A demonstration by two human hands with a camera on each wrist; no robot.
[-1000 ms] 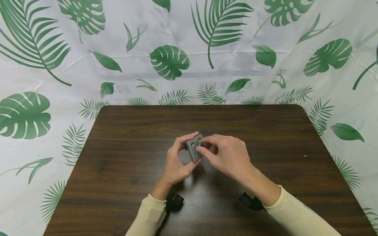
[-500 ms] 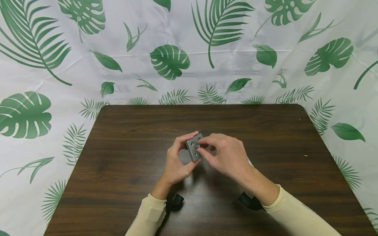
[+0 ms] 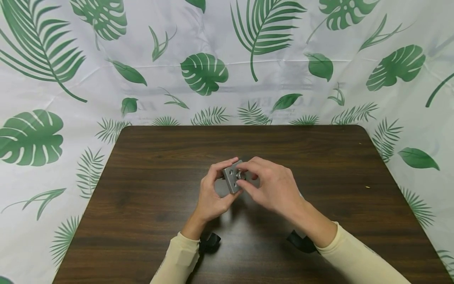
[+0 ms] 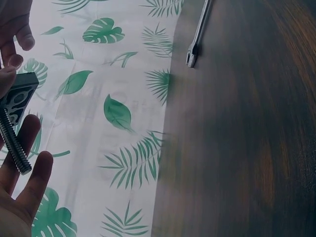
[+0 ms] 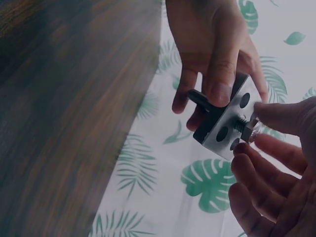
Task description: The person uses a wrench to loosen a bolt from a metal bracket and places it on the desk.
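My left hand (image 3: 213, 196) grips a small grey metal plate (image 3: 229, 182) by opposite edges, above the table. Several round holes show in its face in the right wrist view. A hex bolt (image 5: 250, 130) passes through the plate, with a short stretch of thread showing between its head and the face. My right hand (image 3: 274, 185) pinches the bolt head between thumb and forefinger, the other fingers loosely bent. On the plate's back side, the left wrist view shows a long threaded shank (image 4: 15, 143) sticking out past the left fingers.
A slim metal tool (image 4: 196, 42) with a forked end, like a wrench, lies on the dark wood table (image 3: 159, 157) in the left wrist view. A white cloth with green leaves (image 3: 213, 39) hangs behind the table. Black straps (image 3: 209, 243) sit at the wrists.
The right fingertips have shifted slightly about the bolt, and more of its head shows between finger and thumb. The left hand and plate stay nearly still.
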